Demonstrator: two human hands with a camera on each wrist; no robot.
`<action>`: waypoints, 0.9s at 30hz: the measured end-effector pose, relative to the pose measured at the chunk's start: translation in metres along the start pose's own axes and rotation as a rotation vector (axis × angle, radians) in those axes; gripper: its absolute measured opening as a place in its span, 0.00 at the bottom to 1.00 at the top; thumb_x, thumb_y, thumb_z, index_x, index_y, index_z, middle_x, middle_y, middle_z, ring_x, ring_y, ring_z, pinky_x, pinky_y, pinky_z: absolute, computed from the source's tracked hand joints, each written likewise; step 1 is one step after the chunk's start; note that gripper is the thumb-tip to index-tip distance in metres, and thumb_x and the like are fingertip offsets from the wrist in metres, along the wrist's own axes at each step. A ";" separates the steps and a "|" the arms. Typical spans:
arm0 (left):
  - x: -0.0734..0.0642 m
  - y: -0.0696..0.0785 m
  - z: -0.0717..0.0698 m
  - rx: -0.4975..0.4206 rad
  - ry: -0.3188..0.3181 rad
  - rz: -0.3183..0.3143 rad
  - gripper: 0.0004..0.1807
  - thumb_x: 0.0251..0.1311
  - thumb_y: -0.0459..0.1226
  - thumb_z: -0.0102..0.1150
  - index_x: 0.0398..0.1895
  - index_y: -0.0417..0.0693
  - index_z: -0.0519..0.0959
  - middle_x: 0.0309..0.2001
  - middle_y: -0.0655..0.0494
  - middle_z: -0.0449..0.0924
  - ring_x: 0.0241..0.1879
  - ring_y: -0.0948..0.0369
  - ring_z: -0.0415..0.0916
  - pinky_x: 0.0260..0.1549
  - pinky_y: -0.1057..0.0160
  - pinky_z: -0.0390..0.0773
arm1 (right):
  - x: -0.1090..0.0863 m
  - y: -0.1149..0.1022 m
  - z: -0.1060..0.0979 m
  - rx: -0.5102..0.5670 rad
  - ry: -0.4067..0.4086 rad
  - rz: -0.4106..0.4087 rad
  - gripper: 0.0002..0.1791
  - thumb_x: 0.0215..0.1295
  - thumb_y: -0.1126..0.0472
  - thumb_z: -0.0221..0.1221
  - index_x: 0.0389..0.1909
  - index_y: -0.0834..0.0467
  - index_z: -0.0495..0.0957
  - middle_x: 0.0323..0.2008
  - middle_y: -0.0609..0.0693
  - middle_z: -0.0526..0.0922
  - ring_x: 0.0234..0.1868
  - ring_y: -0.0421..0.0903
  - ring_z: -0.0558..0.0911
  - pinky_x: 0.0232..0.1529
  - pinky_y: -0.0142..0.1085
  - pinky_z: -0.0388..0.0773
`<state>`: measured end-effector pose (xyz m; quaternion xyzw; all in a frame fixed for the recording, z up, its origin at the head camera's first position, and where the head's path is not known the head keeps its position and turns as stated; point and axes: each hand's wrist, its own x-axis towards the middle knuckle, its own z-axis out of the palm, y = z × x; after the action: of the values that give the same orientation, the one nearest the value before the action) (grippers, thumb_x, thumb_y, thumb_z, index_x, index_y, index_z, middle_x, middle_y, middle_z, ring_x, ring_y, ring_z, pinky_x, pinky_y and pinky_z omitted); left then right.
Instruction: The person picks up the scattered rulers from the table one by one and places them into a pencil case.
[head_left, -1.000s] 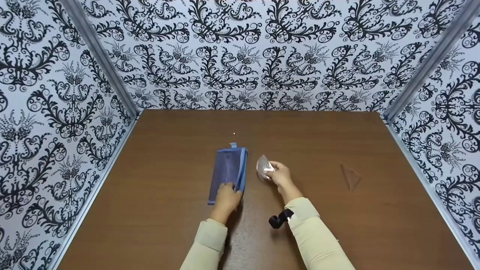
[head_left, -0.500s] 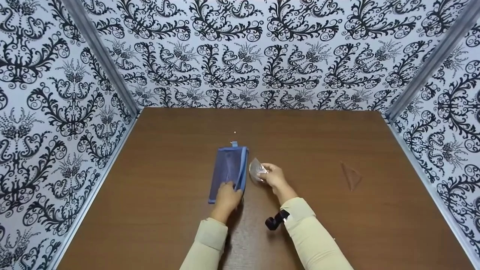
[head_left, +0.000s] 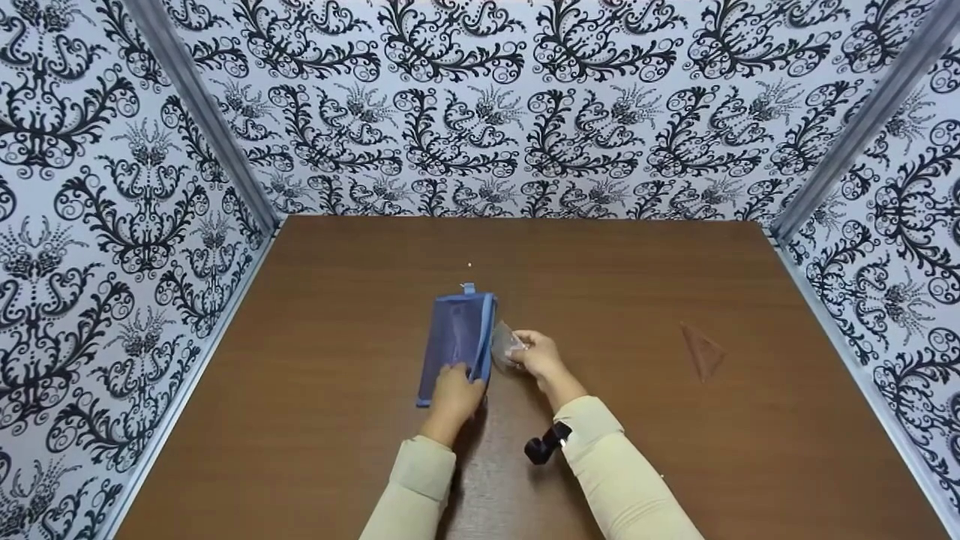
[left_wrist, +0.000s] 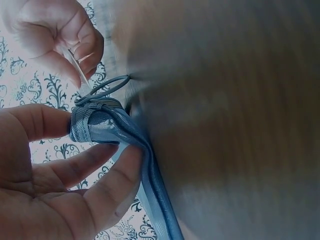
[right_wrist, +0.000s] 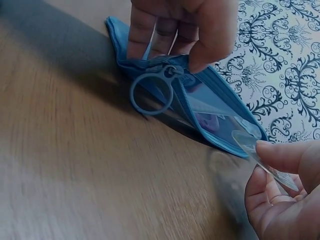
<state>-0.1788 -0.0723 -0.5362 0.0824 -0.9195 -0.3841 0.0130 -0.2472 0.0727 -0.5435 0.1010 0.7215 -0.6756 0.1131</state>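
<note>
A blue zippered pencil pouch (head_left: 454,330) stands up off the table, its zip side facing right. My left hand (head_left: 456,394) pinches the near end, with fingers and thumb on either side. The right wrist view shows the zip parted, a ring pull (right_wrist: 133,100) hanging at the gripped end, and something purple (right_wrist: 207,121) inside. My right hand (head_left: 541,358) pinches a thin clear protractor (head_left: 506,346) between thumb and fingers. Its leading edge (right_wrist: 242,137) overlaps the far end of the pouch's opening in the right wrist view.
On the brown table (head_left: 600,277) a clear triangular set square (head_left: 703,352) lies to the right. Patterned walls (head_left: 480,112) enclose the back and sides. A black wrist camera (head_left: 546,444) juts from the right sleeve.
My right hand has carried the protractor leftward and slightly nearer, up to the pouch's open side. The left hand and the pouch have stayed put.
</note>
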 end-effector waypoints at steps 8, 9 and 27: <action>0.000 -0.001 0.001 -0.010 0.004 0.010 0.21 0.54 0.34 0.56 0.48 0.27 0.77 0.45 0.32 0.74 0.47 0.37 0.75 0.49 0.44 0.75 | -0.001 0.002 0.005 -0.012 -0.037 -0.008 0.25 0.54 0.78 0.59 0.56 0.73 0.72 0.49 0.67 0.78 0.30 0.44 0.80 0.29 0.31 0.76; 0.000 -0.002 0.001 -0.010 0.006 0.014 0.21 0.54 0.34 0.56 0.48 0.27 0.77 0.45 0.32 0.74 0.47 0.37 0.75 0.48 0.44 0.75 | -0.001 0.002 0.006 -0.013 -0.042 -0.010 0.25 0.55 0.78 0.59 0.57 0.73 0.71 0.50 0.67 0.77 0.30 0.44 0.81 0.29 0.31 0.76; -0.001 0.002 -0.003 -0.011 -0.028 -0.019 0.23 0.57 0.35 0.59 0.52 0.26 0.75 0.48 0.32 0.74 0.50 0.39 0.75 0.50 0.47 0.76 | -0.005 0.003 0.015 -0.014 -0.113 -0.018 0.26 0.54 0.79 0.59 0.57 0.73 0.71 0.52 0.66 0.78 0.28 0.40 0.79 0.28 0.31 0.74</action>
<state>-0.1782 -0.0726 -0.5328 0.0858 -0.9167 -0.3902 -0.0030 -0.2407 0.0584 -0.5458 0.0556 0.7195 -0.6762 0.1482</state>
